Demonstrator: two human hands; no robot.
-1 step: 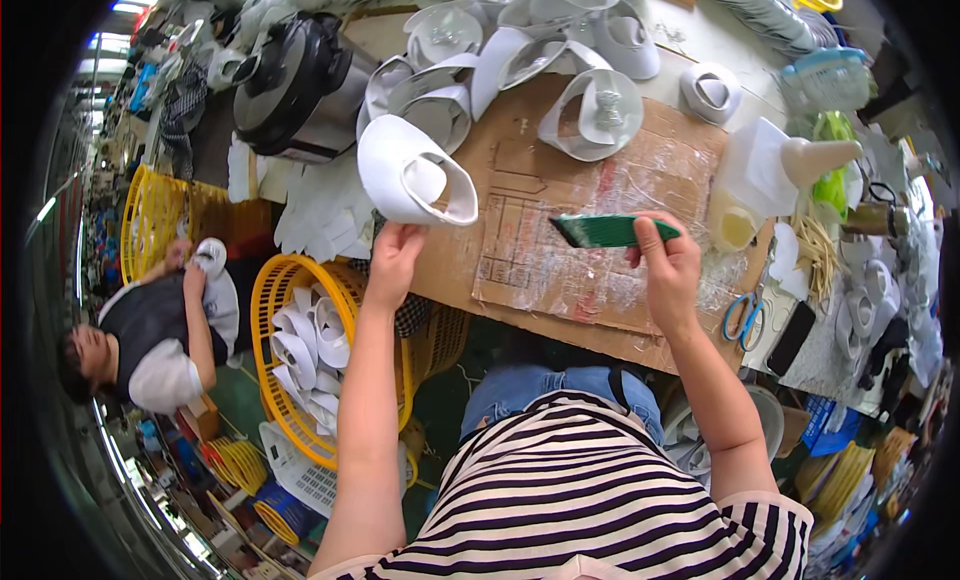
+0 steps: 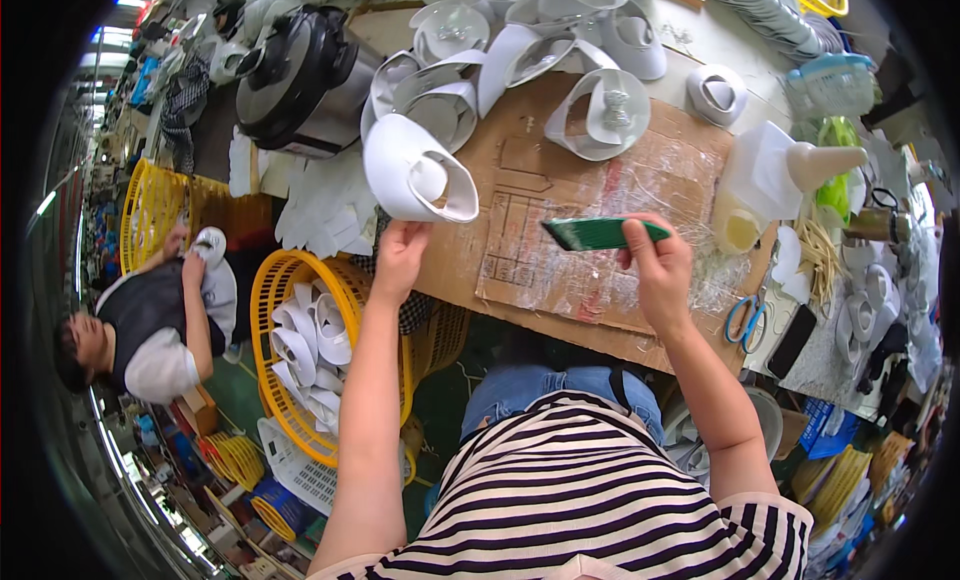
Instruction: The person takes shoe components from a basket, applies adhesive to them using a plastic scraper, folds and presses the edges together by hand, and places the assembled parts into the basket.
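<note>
My left hand (image 2: 403, 258) pinches the lower edge of a white slipper-like piece (image 2: 388, 170), a smooth curved shape with a band around an opening. It is held up over the left edge of a cardboard sheet (image 2: 520, 308). Above the middle of that cardboard, my right hand (image 2: 660, 268) grips a flat green brush (image 2: 605, 234) by its right end, thumb on top. Its dark tip points left towards the white piece, with a gap between them. Another such white piece (image 2: 625, 130) rests at the cardboard's far edge, in front of a pile of several more.
A bottle (image 2: 760, 160) with a beige nozzle stands right, near blue-handled scissors (image 2: 738, 330) and a black phone (image 2: 790, 342). A pressure cooker (image 2: 300, 80) is far left. Below it, a yellow basket (image 2: 262, 345) holds white pieces. Another person (image 2: 150, 310) sits left, holding a white piece.
The brush in my right hand has shifted slightly left, nearer the white piece. My left hand keeps its hold, and the view has turned a little.
</note>
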